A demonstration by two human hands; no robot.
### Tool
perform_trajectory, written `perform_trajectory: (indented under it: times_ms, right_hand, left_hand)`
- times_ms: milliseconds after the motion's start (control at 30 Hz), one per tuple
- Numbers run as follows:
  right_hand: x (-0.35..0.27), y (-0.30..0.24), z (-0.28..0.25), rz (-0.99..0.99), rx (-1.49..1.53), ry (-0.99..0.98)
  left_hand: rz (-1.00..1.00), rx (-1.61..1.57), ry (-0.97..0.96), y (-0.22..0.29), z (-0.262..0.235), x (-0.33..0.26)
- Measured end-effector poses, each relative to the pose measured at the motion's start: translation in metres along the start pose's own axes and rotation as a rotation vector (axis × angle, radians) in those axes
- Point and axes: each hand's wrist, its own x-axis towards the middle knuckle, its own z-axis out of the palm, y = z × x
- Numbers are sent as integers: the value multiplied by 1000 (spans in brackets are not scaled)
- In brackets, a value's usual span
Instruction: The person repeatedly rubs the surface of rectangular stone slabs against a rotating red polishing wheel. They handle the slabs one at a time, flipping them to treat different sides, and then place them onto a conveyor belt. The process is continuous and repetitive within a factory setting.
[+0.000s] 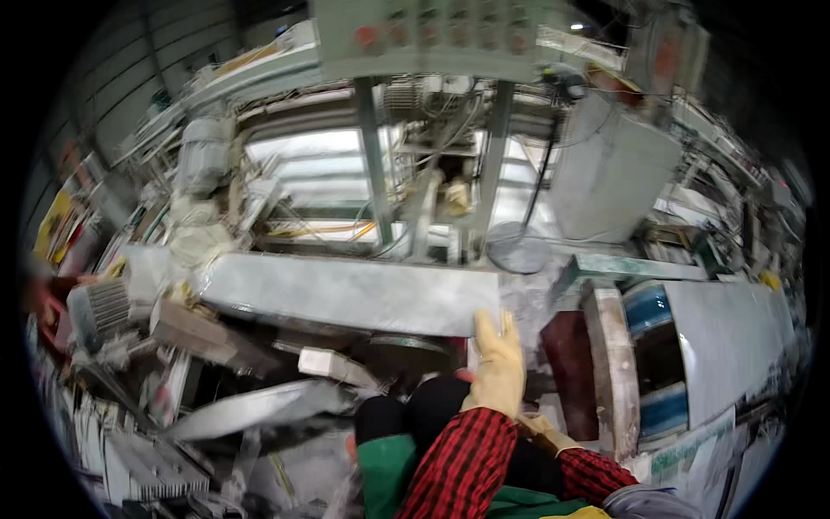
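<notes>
Where the long pale panel (pixel 346 294) lies across the middle of the view, its long axis is seen to run from left to right, tilted slightly down toward the right, with its right end just above the gloved hand. That end is met by the left hand (pixel 499 368), which is clad in a yellowish work glove; the fingers are held straight and close together, flat against the panel's lower right corner, and nothing is pinched between them. The panel therefore lies ahead of and to the left of this hand, stretching well away from it toward a grey motor (pixel 204 154) at the far left.

The right hand (pixel 543 430) is only partly shown, tucked low behind the red-and-black checked sleeve (pixel 462 463); a bit of the same glove is visible, but whether it is spread or closed cannot be told. It is clearly the farther of the two from the panel.

Beyond the panel, a machine frame with green uprights (pixel 372 164) and a control box (pixel 432 35) with round buttons is seen. To the right, a curved grey sheet (pixel 735 337) and a dark red block (pixel 566 363) are found near the hand. Scrap metal strips (pixel 251 411) are heaped at the lower left.
</notes>
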Motion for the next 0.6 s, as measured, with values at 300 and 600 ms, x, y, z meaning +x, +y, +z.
perform_trajectory:
  times_ms: [300,600]
  right_hand:
    - [37,28,10,-58,-335,-75]
    - [25,22,13,-48,-448,-67]
  left_hand:
    - [-842,-1684,93,-30,23,28]
    - [-772,-1561,122,-9,15,22]
